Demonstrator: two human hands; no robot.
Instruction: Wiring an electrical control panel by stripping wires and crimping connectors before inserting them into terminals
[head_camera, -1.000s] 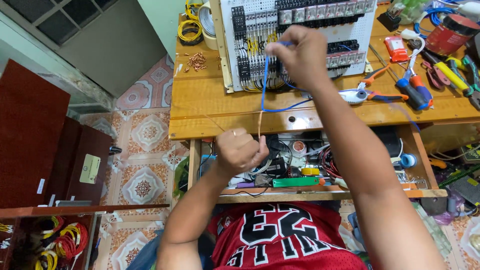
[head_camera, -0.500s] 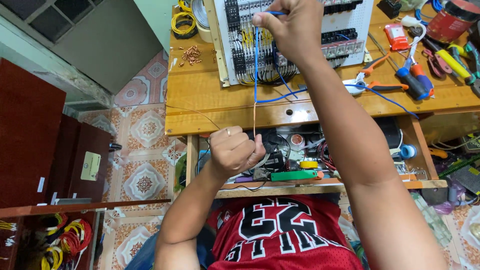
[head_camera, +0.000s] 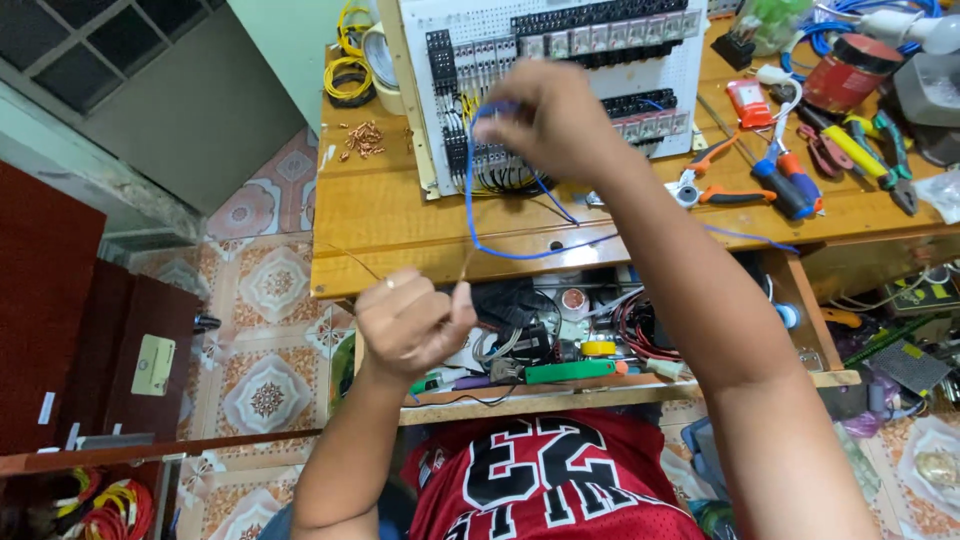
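a: item one, blue wire?
b: thin, blue-sheathed, single strand. it drops from the right hand in front of the white control panel, curves low over the wooden bench just below the panel, then sweeps right along the bench top.
a: right hand?
b: fingers pinched shut on the wire's upper end, against the panel's lower terminal rows; blurred.
a: left hand?
b: below the panel, off the bench's front edge. curled into a fist around thin bare strands that stick up from it.
a: nearby stock?
b: copper lugs left of the panel, orange-handled pliers right of it, yellow wire coil at its upper left.
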